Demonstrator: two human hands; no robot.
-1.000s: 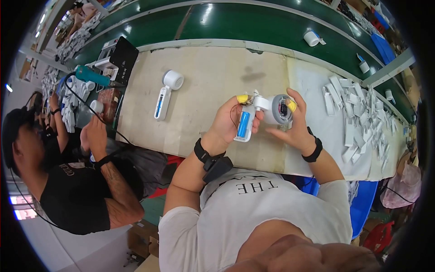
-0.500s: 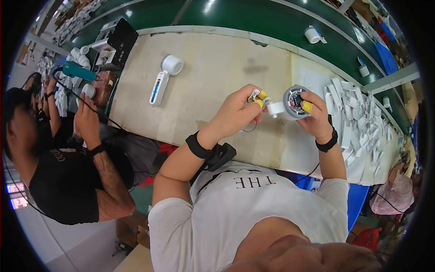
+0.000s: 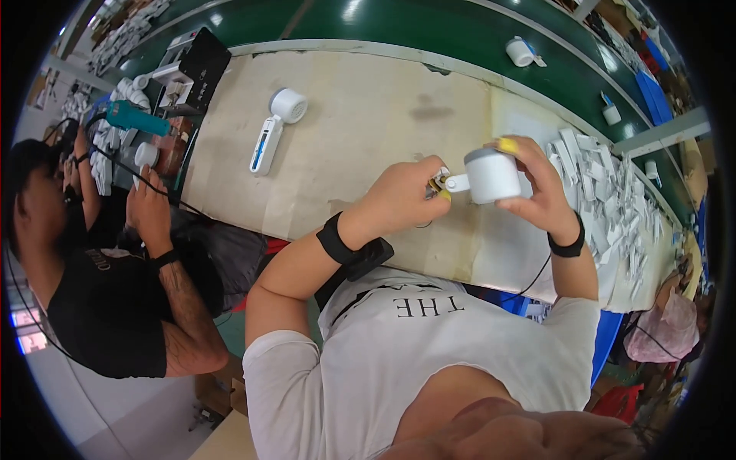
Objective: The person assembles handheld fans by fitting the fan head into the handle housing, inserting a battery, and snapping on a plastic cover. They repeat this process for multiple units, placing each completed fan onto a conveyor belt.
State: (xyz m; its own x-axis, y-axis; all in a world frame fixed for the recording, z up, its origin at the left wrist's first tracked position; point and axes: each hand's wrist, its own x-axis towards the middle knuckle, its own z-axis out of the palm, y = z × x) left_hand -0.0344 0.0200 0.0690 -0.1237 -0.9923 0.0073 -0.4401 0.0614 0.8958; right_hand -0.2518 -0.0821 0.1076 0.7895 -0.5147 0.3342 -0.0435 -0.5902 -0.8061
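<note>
My right hand [image 3: 540, 184] grips a white cup-shaped housing [image 3: 493, 180] with a grey rim, thumb below and yellow-covered finger on top. A short white neck [image 3: 458, 183] juts from the housing toward my left hand [image 3: 400, 193]. Pinched in the left fingers, which also wear yellow covers, is a small metal part [image 3: 439, 179] at the end of that neck; whether it is joined to the neck I cannot tell. Both hands are raised over the table. Farther left lies a white handheld device [image 3: 277, 126] with a round, perforated head.
White plastic pieces [image 3: 606, 203] are heaped at the table's right. A green conveyor [image 3: 429, 27] carrying a white cup-shaped part [image 3: 520, 52] runs behind the table [image 3: 345, 115]. At left are a black box-shaped machine [image 3: 201, 69], a teal tool [image 3: 138, 119] and a co-worker [image 3: 115, 307].
My right hand has turned the housing, so its white side shows instead of the circuit board inside. The left fingers have closed in nearer the neck. Parts on the conveyor have shifted slightly left.
</note>
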